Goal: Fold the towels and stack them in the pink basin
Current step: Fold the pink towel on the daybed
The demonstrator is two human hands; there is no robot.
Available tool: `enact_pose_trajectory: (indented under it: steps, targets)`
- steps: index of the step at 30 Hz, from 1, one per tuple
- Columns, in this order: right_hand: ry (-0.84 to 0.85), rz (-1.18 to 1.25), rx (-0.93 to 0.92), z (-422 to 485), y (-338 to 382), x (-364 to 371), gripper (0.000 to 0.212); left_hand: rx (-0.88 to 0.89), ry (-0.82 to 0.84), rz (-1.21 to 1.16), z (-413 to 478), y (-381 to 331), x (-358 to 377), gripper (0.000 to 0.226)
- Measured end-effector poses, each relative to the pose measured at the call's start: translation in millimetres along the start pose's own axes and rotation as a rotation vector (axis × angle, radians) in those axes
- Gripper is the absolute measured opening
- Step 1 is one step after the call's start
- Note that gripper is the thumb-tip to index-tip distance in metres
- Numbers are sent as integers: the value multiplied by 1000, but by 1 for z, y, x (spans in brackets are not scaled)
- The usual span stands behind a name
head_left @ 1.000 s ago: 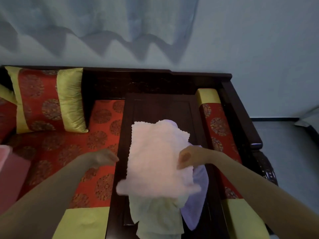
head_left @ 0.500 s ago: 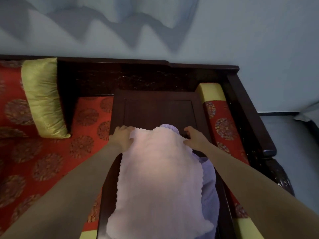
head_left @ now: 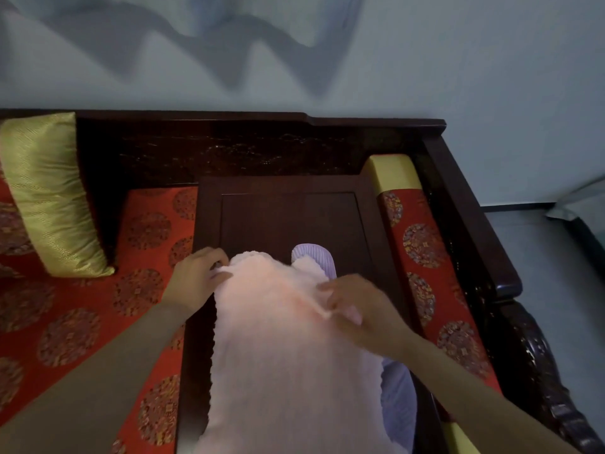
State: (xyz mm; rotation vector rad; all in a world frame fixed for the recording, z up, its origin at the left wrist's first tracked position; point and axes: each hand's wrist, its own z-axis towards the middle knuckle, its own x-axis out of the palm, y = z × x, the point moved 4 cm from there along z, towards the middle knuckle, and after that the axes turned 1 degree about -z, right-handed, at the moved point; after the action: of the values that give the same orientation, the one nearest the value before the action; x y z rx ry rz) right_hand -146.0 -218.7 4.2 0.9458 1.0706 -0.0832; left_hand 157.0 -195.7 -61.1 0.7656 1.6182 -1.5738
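Note:
A fluffy pale pink towel [head_left: 281, 355] lies lengthwise on the dark wooden table [head_left: 288, 217] set on the sofa. Under it a lilac striped towel [head_left: 317, 260] peeks out at the far end and along the right side. My left hand [head_left: 196, 280] pinches the pink towel's far left corner. My right hand [head_left: 357, 306] pinches the towel's right edge and lifts a fold of it inward. The pink basin is out of view.
A red patterned sofa cushion [head_left: 82, 322] lies to the left, with a gold pillow [head_left: 49, 194] leaning on the dark backrest. A red and gold bolster [head_left: 422, 253] runs along the right, beside the carved wooden armrest [head_left: 474, 211]. Grey floor shows at the right.
The towel was spread out on the table with both hands at its far corners. Now my right hand has come back toward me, pulling the right edge in; the left hand stays at its corner.

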Motion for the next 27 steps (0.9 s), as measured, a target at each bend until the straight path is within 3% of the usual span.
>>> enact_pose_trajectory:
  steps: [3,6,10,13,15,18,22,27]
  targets:
    - [256,254,3,-16,27,19,8,14,44,55,0,5,-3,17]
    - [392,282,58,-20,32,31,6,-2,67,63,2,2,-6,18]
    - [332,304,173,-1,30,17,11,24,131,56,1,4,-11,19]
    - [127,216,300,32,5,-1,11,13,173,18,-1,7,-16,24]
    - [87,113,320,59,-8,-4,12,-43,203,-17,-2,12,-18,23]
    - [270,-97,258,90,-29,14,23,-118,252,-88,-1,17,-18,23]
    - [550,-152,256,102,-49,39,21,-213,350,-206,-1,22,-10,27]
    - [582,-204,288,104,-56,36,24,-295,381,-404,3,20,-5,49]
